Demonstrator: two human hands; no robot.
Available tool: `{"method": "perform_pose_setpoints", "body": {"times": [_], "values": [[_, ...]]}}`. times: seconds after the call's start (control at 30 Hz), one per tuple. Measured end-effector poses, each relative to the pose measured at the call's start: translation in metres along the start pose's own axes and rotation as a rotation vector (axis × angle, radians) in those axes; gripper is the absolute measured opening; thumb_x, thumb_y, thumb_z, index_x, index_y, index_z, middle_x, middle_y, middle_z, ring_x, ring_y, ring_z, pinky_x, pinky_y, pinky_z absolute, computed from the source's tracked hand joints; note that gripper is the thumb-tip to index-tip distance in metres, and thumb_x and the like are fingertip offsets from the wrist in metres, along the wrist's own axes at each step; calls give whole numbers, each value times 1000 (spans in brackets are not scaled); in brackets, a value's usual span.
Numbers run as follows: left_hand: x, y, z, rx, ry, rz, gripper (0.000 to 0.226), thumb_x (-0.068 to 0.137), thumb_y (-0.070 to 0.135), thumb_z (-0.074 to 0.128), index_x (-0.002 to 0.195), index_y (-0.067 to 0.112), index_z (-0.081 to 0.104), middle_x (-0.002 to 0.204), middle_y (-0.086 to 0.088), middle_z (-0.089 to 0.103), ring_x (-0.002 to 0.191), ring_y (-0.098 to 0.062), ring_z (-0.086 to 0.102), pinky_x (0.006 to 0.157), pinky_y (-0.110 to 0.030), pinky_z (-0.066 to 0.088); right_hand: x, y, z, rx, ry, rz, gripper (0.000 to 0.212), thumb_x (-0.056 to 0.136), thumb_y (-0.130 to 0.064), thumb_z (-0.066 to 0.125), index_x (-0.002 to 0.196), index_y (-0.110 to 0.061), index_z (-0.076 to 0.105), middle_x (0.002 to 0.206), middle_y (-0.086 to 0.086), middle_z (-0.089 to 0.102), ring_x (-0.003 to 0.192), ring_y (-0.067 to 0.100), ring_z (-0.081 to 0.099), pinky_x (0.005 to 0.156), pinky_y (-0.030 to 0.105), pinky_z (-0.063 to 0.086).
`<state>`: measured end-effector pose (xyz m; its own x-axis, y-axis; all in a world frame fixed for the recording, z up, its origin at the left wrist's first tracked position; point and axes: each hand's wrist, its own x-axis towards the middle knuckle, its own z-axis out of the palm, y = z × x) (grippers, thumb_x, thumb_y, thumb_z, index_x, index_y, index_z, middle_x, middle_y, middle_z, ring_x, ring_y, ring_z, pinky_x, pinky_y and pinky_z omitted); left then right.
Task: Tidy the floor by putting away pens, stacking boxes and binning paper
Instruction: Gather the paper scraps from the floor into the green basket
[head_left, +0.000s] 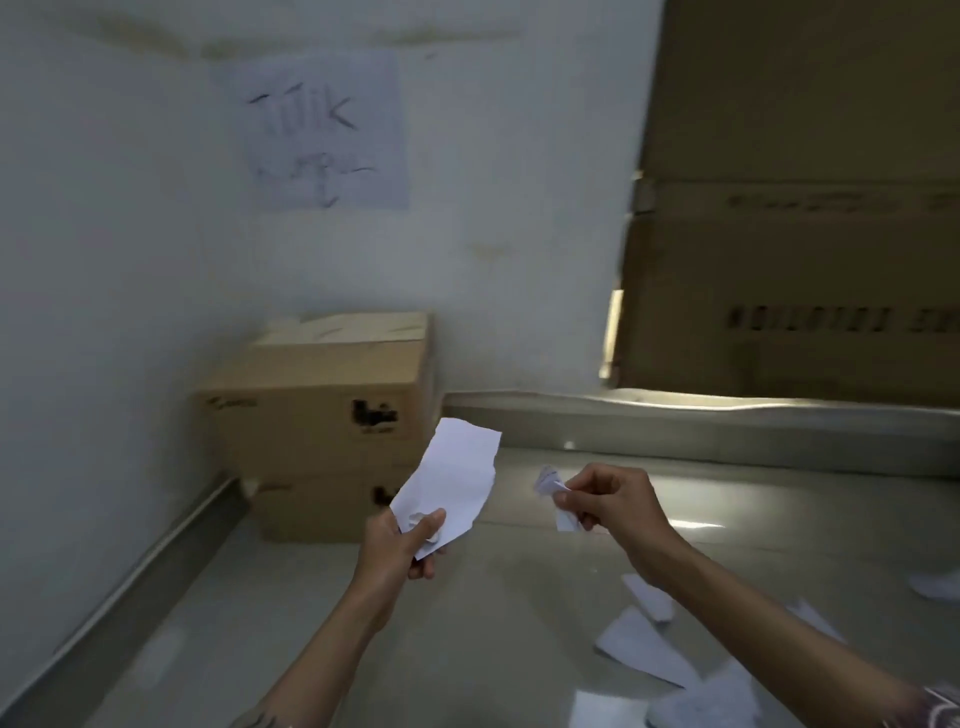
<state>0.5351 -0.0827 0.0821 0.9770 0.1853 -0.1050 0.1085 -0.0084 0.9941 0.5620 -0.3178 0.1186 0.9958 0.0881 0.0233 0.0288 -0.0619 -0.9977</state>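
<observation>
My left hand (402, 545) grips a torn white sheet of paper (449, 475) by its lower end, with a small crumpled wad under the thumb. My right hand (608, 499) pinches a small crumpled paper scrap (549, 480) between thumb and fingers. Both hands are raised above the floor, apart from each other. Several loose white paper pieces (644, 649) lie on the floor at the lower right. In the corner, two brown cardboard boxes (317, 410) stand stacked, one on the other.
The tiled floor (509, 597) meets white walls at a grey skirting (130, 577) on the left. A large flat cardboard panel (795, 234) leans at the right. A handwritten paper sign (311, 130) is stuck on the back wall.
</observation>
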Motion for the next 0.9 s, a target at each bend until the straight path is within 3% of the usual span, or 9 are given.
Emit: {"method": "perform_pose_setpoints", "body": {"times": [0.13,0.33,0.47,0.63,0.77,0.9], "values": [[-6,19,80,-2,-202,41,16,86,14,64,88,-2,61,46,-4,47,33,-13,32,38,-19,28,-45,-16,-71,6,218,4,10,72,9,69,71,14,61,47,2,56,43,11,42,46,20,38],[-55,40,194,31,-518,73,30,88,12,61,65,6,43,46,-1,33,36,-11,26,39,-17,23,-146,-24,-157,65,606,35,11,74,4,70,68,8,61,48,3,54,45,12,43,49,22,38],[-99,48,259,59,-726,93,28,90,16,59,69,8,41,54,-6,31,40,-15,26,44,-21,23,-219,-25,-199,137,861,39,10,73,4,71,66,5,63,49,5,54,44,11,44,47,21,38],[-171,44,335,76,-956,43,33,92,12,55,70,12,30,48,3,30,38,-9,27,40,-16,28,-326,-24,-240,207,1163,29,14,75,5,69,64,0,61,51,5,52,46,13,42,45,18,37],[-246,42,390,121,-1176,27,37,92,6,52,58,11,40,36,7,35,30,-4,28,33,-13,26,-418,-28,-271,199,1385,12,13,76,1,70,67,-1,60,56,6,51,50,14,42,47,20,37],[-317,35,433,139,-1372,7,30,92,3,53,63,6,48,36,2,32,29,-7,22,34,-13,19,-501,-36,-287,157,1577,-5,16,78,-1,68,65,-4,59,56,2,56,50,12,47,50,22,39]]}}
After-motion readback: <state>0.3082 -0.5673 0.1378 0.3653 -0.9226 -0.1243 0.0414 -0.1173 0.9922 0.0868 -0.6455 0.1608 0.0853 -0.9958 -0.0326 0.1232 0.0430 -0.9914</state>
